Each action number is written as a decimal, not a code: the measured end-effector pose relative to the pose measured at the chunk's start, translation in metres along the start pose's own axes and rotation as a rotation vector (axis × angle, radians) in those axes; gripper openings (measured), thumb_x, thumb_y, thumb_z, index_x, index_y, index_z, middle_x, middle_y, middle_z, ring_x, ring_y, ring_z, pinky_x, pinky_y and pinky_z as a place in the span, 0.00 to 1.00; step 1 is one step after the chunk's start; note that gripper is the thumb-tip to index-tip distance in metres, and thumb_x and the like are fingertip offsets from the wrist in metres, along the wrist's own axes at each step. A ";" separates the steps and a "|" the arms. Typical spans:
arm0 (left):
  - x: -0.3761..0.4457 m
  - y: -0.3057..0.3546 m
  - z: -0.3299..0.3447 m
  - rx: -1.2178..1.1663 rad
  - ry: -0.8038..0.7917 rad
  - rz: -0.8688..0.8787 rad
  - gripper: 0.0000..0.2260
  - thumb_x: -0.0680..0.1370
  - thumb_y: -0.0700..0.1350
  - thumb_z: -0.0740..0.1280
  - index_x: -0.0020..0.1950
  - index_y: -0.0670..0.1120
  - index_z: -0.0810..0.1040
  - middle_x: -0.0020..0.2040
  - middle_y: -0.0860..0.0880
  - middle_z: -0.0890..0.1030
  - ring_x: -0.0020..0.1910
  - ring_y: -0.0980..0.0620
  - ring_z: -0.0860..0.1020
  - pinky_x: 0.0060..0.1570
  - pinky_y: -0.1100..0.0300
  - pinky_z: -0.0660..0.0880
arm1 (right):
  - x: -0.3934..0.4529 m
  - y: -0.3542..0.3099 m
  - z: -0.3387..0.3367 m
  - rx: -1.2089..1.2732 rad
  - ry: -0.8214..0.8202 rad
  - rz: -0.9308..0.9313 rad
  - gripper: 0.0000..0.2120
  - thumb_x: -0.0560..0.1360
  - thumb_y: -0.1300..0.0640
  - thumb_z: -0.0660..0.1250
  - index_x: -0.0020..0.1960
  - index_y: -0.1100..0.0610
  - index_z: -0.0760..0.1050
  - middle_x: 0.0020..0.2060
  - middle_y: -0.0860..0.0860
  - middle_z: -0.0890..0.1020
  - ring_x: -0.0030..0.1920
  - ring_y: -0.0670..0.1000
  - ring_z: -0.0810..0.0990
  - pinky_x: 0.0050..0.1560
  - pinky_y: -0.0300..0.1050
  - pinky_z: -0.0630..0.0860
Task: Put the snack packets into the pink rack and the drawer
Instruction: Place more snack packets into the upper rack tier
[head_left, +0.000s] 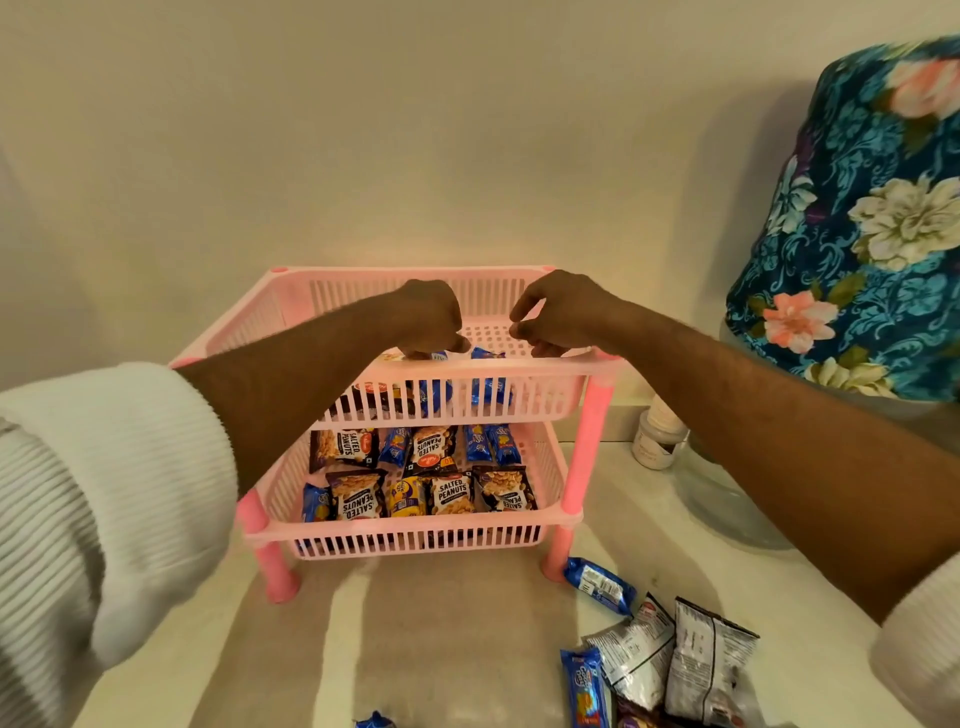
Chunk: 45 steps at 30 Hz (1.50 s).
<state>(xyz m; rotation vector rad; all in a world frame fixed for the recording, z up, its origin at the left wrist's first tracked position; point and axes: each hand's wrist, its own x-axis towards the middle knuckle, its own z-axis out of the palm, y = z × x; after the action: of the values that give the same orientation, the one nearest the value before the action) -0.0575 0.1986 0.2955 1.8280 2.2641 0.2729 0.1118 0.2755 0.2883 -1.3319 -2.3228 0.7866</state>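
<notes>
The left hand (431, 319) was inside the upper tray of the pink rack (415, 532), its fingers curled down and pinching a packet (434, 356) that lay near the front rim of this tray. Just beside it to the right, one blue packet (487, 354) lay in the same tray; more packets showed through the slats, but their number could not be told. The right hand (558, 314) hovered over the right part of the upper tray, fingers loosely curled and holding nothing. The lower tray held about twelve packets in two rows: five salted peanut packets (451, 491) and around seven blue or yellow ones. On the bench (447, 649), near the front right corner, lay a heap of loose packets (670, 654), about six; one more blue packet (375, 721) was at the front edge.
</notes>
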 end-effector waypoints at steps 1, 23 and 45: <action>-0.005 0.002 0.000 0.011 0.034 0.019 0.20 0.77 0.52 0.71 0.65 0.43 0.79 0.62 0.45 0.79 0.47 0.48 0.81 0.49 0.58 0.76 | -0.007 0.003 -0.003 0.014 0.042 -0.016 0.09 0.75 0.56 0.75 0.54 0.56 0.81 0.42 0.52 0.85 0.40 0.50 0.87 0.43 0.43 0.85; -0.149 0.037 0.273 -0.406 0.079 0.145 0.04 0.77 0.46 0.70 0.48 0.47 0.82 0.42 0.51 0.82 0.40 0.54 0.79 0.41 0.61 0.73 | -0.203 0.209 0.125 -0.089 0.119 0.085 0.04 0.73 0.52 0.71 0.48 0.50 0.81 0.44 0.45 0.83 0.46 0.48 0.82 0.43 0.44 0.76; -0.154 0.067 0.386 -0.580 -0.187 -0.390 0.27 0.68 0.52 0.76 0.62 0.45 0.71 0.56 0.43 0.80 0.51 0.46 0.81 0.51 0.50 0.81 | -0.212 0.254 0.198 -0.661 -0.069 0.115 0.17 0.73 0.57 0.73 0.60 0.58 0.77 0.54 0.56 0.83 0.55 0.58 0.83 0.50 0.50 0.81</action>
<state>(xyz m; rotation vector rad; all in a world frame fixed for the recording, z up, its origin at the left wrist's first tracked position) 0.1462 0.0651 -0.0475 1.0589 2.0626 0.5849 0.2804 0.1366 -0.0299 -1.7206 -2.7021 0.0698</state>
